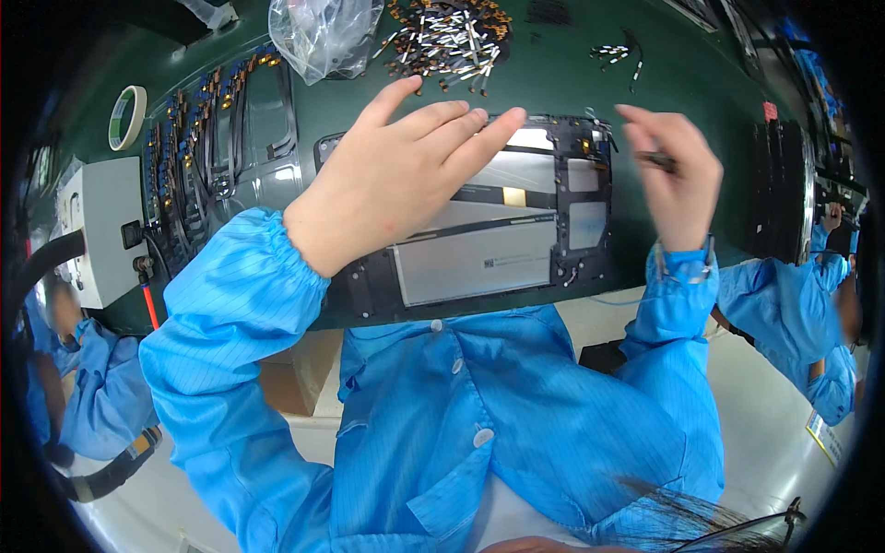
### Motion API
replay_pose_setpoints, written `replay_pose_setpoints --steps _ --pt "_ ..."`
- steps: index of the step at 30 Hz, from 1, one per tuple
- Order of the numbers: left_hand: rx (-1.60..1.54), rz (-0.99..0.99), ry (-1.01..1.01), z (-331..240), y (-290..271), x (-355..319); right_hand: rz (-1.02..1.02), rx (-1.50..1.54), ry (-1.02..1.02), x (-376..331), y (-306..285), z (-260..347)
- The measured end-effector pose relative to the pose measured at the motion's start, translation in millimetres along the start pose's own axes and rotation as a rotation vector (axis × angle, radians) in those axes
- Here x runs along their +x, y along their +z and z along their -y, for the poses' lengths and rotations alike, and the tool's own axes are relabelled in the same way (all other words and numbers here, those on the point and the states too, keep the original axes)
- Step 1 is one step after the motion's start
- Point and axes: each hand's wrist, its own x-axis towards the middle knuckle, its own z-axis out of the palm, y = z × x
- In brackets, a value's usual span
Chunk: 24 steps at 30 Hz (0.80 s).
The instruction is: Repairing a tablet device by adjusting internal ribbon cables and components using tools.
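An opened tablet housing (585, 251) with a black frame lies on the green bench in front of me. Large silver-grey battery packs (447, 275) fill much of it. My left hand (392, 180) reaches over the housing's upper left part, fingers stretched out and holding nothing; it hides what is beneath. Beside the housing's upper right corner, my right hand (680, 170) is closed, thumb and index finger together. A small dark object (657, 160) shows in its fingers, too unclear to name. Near the index fingertip, a small clear piece (590, 112) sits at the housing's corner.
A heap of small flex cables (452, 44) and a clear plastic bag (324, 37) lie at the far side. More cables (189, 138) lie in a clear tray at left, near a tape roll (127, 118) and grey box (109, 230). Black strips (779, 189) stand at right. Co-workers sit either side.
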Motion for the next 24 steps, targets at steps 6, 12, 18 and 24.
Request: replay_pose_setpoints --steps 6,12,18,24 --pt "0.131 0.023 0.026 -3 0 -6 0.087 -0.109 0.052 -26 16 -6" --pt "0.107 0.066 0.029 5 -2 -5 -0.015 0.424 0.192 -9 11 -5" --pt "0.076 0.079 0.053 7 -7 0 0.004 0.393 0.267 -10 24 -14" --pt "0.099 0.094 0.095 7 -10 6 0.007 0.33 0.252 -16 29 -18"
